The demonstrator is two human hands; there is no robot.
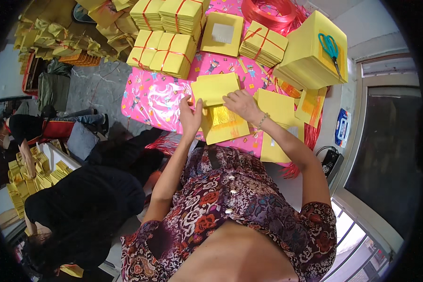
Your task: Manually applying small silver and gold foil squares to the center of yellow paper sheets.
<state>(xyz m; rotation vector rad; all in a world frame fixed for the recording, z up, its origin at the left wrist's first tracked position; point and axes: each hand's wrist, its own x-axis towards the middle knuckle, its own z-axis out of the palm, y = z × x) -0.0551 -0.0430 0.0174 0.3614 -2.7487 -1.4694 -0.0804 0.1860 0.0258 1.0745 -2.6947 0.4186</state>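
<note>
Before me on the table lies a small pile of yellow paper sheets (215,88). Below it shows another yellow sheet (225,127) with a shiny gold patch and orange markings. My left hand (191,116) is at the pile's lower left corner, thumb and fingers apart, the thumb touching the paper edge. With its fingers closed on the pile's lower right edge, my right hand (243,104) grips the yellow paper; its fingertips are partly hidden. A bracelet (263,120) circles my right wrist. Right of my hands lie larger yellow sheets (278,110), partly behind my forearm.
Tied yellow paper bundles (176,54) stand at the back left, another bundle (264,42) farther right. Teal-handled scissors (331,47) rest on a tall yellow stack (305,47). A red ribbon coil (272,14) lies behind. Two people work at the left, one in black (84,202) close by.
</note>
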